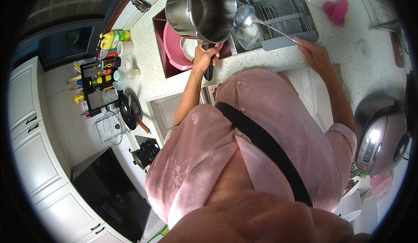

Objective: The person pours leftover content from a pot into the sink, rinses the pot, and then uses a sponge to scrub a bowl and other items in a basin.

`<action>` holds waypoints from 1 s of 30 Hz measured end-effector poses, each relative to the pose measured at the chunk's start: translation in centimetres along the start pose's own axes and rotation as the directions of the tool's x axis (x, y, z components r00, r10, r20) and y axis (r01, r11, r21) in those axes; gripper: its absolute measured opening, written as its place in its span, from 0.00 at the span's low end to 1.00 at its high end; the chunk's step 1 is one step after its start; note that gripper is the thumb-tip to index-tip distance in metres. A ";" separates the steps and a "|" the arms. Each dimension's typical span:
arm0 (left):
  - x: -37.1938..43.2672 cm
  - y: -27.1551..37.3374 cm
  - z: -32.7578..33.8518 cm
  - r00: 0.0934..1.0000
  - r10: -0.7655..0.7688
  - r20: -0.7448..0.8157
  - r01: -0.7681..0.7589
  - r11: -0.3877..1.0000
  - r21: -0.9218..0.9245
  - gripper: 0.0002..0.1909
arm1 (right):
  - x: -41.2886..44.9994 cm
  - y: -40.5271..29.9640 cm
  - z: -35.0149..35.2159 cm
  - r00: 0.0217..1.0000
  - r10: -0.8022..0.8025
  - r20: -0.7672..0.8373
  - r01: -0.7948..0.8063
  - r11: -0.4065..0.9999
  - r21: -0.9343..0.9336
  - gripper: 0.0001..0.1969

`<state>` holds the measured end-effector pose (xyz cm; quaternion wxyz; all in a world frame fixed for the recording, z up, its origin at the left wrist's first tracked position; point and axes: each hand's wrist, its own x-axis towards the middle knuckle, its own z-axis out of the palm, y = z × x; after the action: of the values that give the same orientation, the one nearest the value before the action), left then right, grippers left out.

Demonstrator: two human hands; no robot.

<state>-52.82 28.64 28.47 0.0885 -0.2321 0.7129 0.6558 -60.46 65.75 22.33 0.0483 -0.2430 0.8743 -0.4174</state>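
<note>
My left hand (206, 57) grips the black handle of a deep stainless steel pot (214, 11), which is tilted so that its dark inside shows. By its handle my right hand (313, 54) holds a metal ladle (244, 15); the ladle's bowl lies close to the pot's rim, and whether they touch I cannot tell. Partly under the pot, in the sink (159, 43), sit a pink basin (173, 55) and a white bowl (189, 49). A clear plastic bag (249, 38) is below the ladle's bowl, beside a metal dish rack (281, 14).
A chrome faucet (138, 2) reaches over from behind. Bottles stand left of the sink, near a black wok (127, 110) and a glass lid (112, 128). On the right are a pink cloth (336, 11) and a rice cooker (380, 138). The speckled counter edge (251, 60) runs before me.
</note>
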 end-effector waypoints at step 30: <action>-3.6 1.9 -0.8 0.985 0.077 0.154 -0.068 0.996 -0.066 0.02 | 5.3 -3.5 1.3 0.974 -0.225 -0.019 0.223 0.947 0.231 0.15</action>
<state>-50.40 28.69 31.81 0.1131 -0.1564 0.6917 0.6959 -63.43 60.48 24.73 0.0319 -0.3350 0.7862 -0.5184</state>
